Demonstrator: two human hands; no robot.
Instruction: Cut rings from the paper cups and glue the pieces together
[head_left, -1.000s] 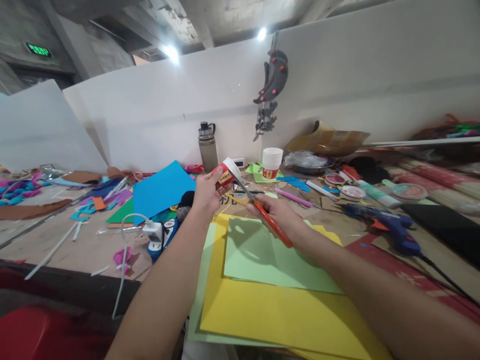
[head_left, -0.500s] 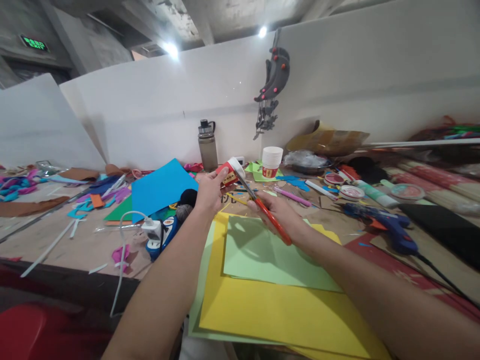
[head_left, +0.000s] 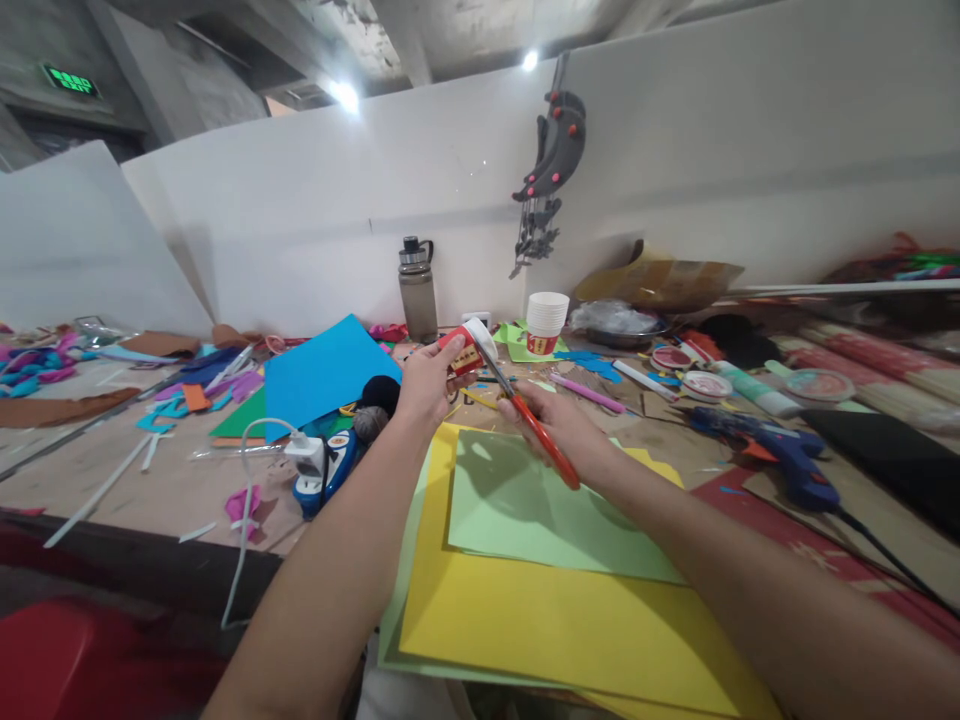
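My left hand [head_left: 426, 385] grips a small red and white paper cup [head_left: 466, 349], tipped on its side above the table. My right hand [head_left: 559, 425] is closed on red-handled scissors [head_left: 536, 428], whose blades reach up to the cup's white rim. Both hands hover over a light green sheet [head_left: 540, 510] lying on a larger yellow sheet [head_left: 555, 620].
A stack of paper cups [head_left: 545, 322] and a grey water bottle [head_left: 418, 290] stand by the white partition. A blue glue gun [head_left: 772, 452] lies at the right, a white plug and power strip [head_left: 319, 462] at the left. Coloured paper scraps [head_left: 195, 400] litter the table, with a blue sheet [head_left: 322, 378].
Both hands and the cup have shifted slightly to the right and a little up. The scissor blades stay at the cup's rim.
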